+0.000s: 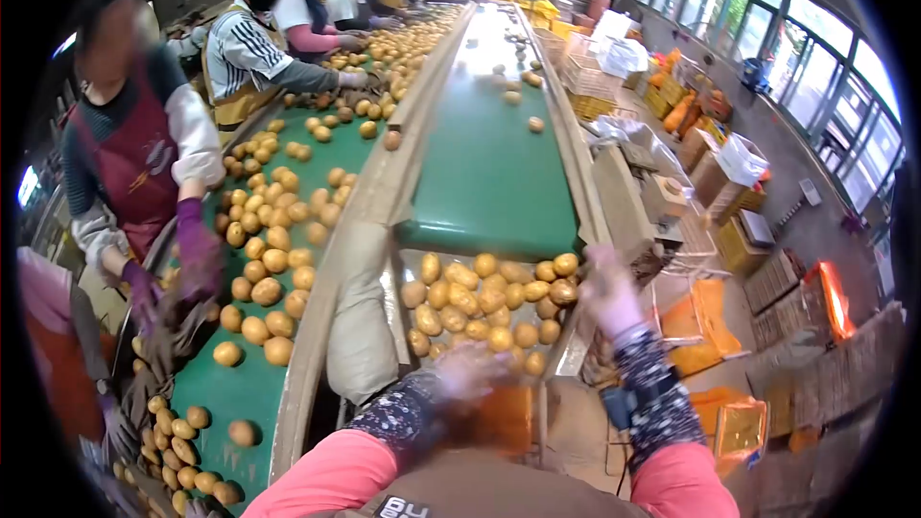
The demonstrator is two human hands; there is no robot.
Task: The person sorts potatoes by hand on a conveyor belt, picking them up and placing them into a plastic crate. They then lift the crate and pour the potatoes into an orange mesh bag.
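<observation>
My left hand [467, 371] is blurred, low at the near edge of a pile of yellow-brown potatoes [489, 302] gathered at the near end of the green belt [484, 173]. What it holds, if anything, is lost in the blur. My right hand [608, 295] is raised by the right side of the pile, next to the belt's metal rail [581, 173]. Its fingers look loosely curled, and I see nothing in it. Both arms wear dark patterned sleeves over pink ones.
A second green belt [240, 384] on the left carries many potatoes, with several people in aprons and gloves [197, 249] sorting along it. A white sack [360, 326] lies between the belts. Orange mesh bags [715, 326], boxes and crates crowd the floor to the right.
</observation>
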